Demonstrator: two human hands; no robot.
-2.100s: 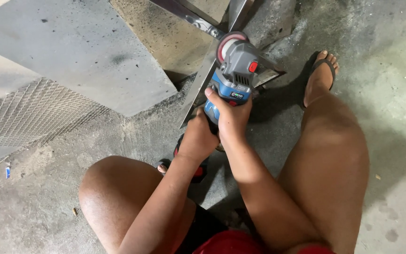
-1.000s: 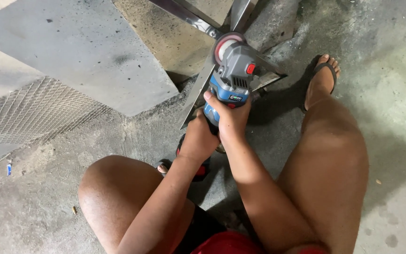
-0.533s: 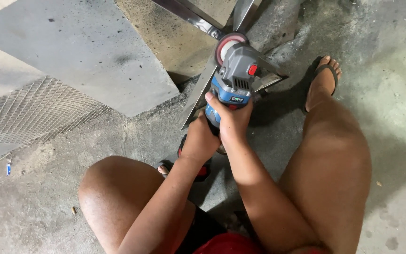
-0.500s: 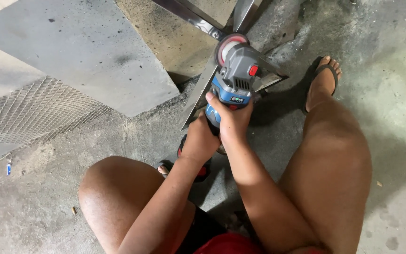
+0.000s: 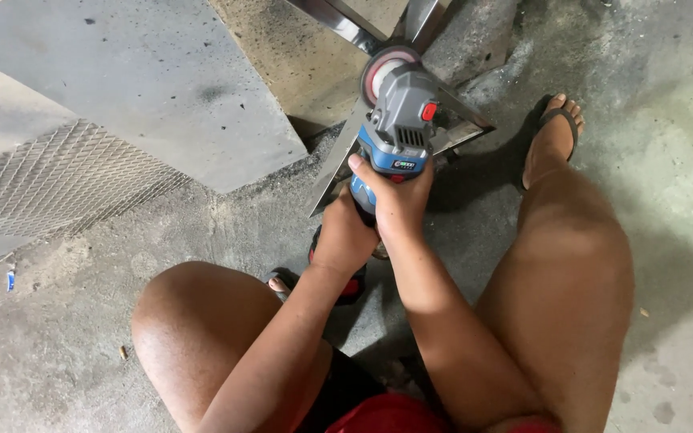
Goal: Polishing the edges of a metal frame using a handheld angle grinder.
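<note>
Grinder [image 5: 399, 120] work like this goes best, I judge, with the disc [image 5: 385, 68] kept at a shallow angle on the metal and moved evenly along the edge, both wrists locked so the tool cannot kick sideways toward the sandalled foot [image 5: 551, 140] near it. I have my right hand [image 5: 399, 200] wrapped tight round the blue body of the angle grinder, thumb over the top, and my left hand [image 5: 345, 236] closed round the rear of the handle just below it. The tool sits straight ahead of me, between my knees, its disc against the shiny steel angle frame [image 5: 346, 152] that lies on the concrete floor [image 5: 74, 321]. The grinder has a grey head with a red button and a worn reddish disc; whether the disc is spinning I cannot tell from here. A grey metal sheet [image 5: 138, 80] and expanded mesh [image 5: 50, 184] lie off to my left.
</note>
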